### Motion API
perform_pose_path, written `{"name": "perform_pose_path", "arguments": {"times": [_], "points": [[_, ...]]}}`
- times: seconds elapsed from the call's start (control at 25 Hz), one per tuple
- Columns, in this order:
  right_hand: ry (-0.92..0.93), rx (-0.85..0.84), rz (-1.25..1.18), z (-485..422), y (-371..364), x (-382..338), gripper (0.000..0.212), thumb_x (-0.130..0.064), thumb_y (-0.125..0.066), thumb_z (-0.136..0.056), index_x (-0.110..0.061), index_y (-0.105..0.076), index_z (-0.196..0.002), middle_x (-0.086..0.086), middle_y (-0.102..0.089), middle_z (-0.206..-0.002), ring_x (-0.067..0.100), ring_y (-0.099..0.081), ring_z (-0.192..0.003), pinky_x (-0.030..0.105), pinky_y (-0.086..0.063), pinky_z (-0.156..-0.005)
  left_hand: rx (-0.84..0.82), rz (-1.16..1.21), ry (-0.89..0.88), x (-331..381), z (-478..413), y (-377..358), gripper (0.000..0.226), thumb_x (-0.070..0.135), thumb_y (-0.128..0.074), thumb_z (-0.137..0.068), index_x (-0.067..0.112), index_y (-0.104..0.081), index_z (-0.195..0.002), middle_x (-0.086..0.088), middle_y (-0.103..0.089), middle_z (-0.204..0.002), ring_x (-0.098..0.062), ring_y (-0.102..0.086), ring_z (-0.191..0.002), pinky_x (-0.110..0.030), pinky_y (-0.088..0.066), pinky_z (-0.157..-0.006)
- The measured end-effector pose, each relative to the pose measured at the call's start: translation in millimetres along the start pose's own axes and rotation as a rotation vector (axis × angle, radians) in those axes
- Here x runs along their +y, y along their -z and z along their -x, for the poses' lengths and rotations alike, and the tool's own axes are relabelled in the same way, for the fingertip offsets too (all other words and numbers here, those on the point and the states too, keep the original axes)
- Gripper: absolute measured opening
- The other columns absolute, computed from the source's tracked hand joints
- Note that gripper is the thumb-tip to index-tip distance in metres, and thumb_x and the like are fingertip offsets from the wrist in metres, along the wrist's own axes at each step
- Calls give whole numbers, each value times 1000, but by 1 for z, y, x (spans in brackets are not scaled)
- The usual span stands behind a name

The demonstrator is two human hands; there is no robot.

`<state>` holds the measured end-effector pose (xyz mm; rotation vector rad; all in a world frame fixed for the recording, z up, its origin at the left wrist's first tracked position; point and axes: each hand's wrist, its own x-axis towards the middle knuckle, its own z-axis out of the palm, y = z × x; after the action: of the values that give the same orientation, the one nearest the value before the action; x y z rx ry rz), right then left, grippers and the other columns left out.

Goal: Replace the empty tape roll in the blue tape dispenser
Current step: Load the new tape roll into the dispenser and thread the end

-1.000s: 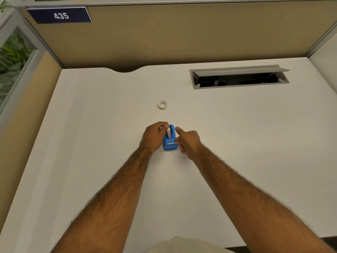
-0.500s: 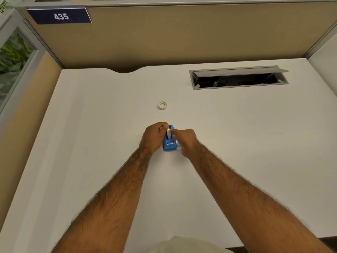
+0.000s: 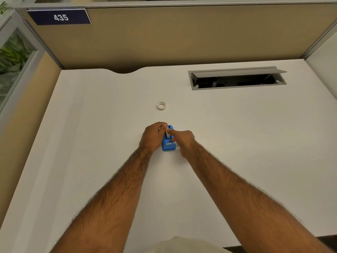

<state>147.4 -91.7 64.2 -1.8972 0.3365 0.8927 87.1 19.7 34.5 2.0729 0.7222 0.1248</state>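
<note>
A small blue tape dispenser stands on the white desk in the middle of the view. A white roll sits in its top slot, mostly hidden by fingers. My left hand grips the dispenser's left side, thumb on the roll. My right hand lies against the right side, its index finger stretched across the top of the roll. A second small white ring of tape lies flat on the desk beyond the dispenser, apart from both hands.
An open grey cable hatch is set into the desk at the back right. Beige cubicle partitions close the back and left; a dark sign reading 435 hangs at the top left.
My right hand has closed in from beside the dispenser, and its index finger has slid over the top of the roll. My left hand has stayed on the dispenser.
</note>
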Motion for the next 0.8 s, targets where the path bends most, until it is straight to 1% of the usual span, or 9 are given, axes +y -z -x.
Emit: {"name": "perform_pose_path", "arguments": {"times": [0.08, 0.2, 0.28, 0.32, 0.44, 0.52, 0.6, 0.72, 0.8], "points": [[-2, -15, 22, 0, -2, -2, 51, -43, -79, -71, -8, -62, -104, 12, -68, -107, 29, -60, -106, 45, -48, -98, 1, -6, -4, -1, -2, -1, 29, 34, -43, -102, 21, -69, -104, 4, -70, -100, -13, -63, -90, -26, -48, -82], [-7, -17, 24, 2, -6, -6, 37, -24, -79, -73, -6, -62, -101, 12, -68, -101, 28, -66, -99, 43, -55, -91, 11, -23, -4, -1, -4, -1, 26, 33, -43, -101, 24, -67, -98, 6, -69, -94, -12, -62, -85, -24, -45, -78], [-13, 4, 31, 4, -8, -7, 25, -13, -76, -74, -7, -59, -91, 11, -65, -94, 26, -66, -93, 38, -58, -84, 12, -34, 1, -2, -4, -2, 28, 33, -43, -102, 22, -68, -104, 5, -70, -99, -13, -62, -87, -24, -45, -80], [-17, 10, 27, 5, -7, -8, 22, -9, -75, -75, -8, -57, -85, 10, -63, -89, 25, -66, -88, 35, -57, -78, 10, -34, 8, -2, -4, -3, 29, 34, -43, -102, 21, -68, -108, 4, -70, -103, -13, -62, -89, -24, -43, -81], [-27, 11, -22, 10, -6, -7, 22, -7, -74, -75, -11, -53, -81, 6, -58, -78, 16, -59, -70, 26, -49, -57, -5, -14, 20, -4, -4, -2, 32, 34, -42, -103, 20, -67, -117, 2, -69, -114, -15, -63, -100, -22, -41, -86], [-39, 3, -65, 13, -5, -7, 21, -5, -73, -75, -9, -55, -86, 7, -59, -83, 17, -59, -72, 25, -48, -59, -66, 53, 41, -7, -4, 2, 34, 26, -41, -103, 18, -61, -130, 0, -63, -131, -17, -58, -117, -22, -38, -95], [-52, -20, -105, 15, -3, -10, 23, -4, -71, -75, -6, -59, -95, 10, -62, -89, 21, -63, -79, 27, -50, -64, -187, 125, 76, -13, 0, 8, 44, 18, -46, -100, 24, -48, -143, 2, -50, -147, -16, -47, -133, -23, -33, -102], [-64, -45, -137, 17, -1, -11, 30, -3, -68, -76, -2, -61, -105, 14, -66, -95, 28, -69, -85, 33, -56, -68, -354, 47, 60, -27, 10, 16, 78, 19, -61, -88, 38, -22, -152, 8, -30, -159, -10, -33, -141, -25, -28, -103], [-66, -47, -140, 18, -1, -11, 29, -2, -67, -77, -2, -62, -105, 15, -67, -96, 28, -69, -87, 36, -57, -73, -410, -21, 22, -31, 12, 16, 99, 28, -73, -79, 40, -10, -154, 11, -22, -161, -9, -28, -142, -25, -25, -104]]}}
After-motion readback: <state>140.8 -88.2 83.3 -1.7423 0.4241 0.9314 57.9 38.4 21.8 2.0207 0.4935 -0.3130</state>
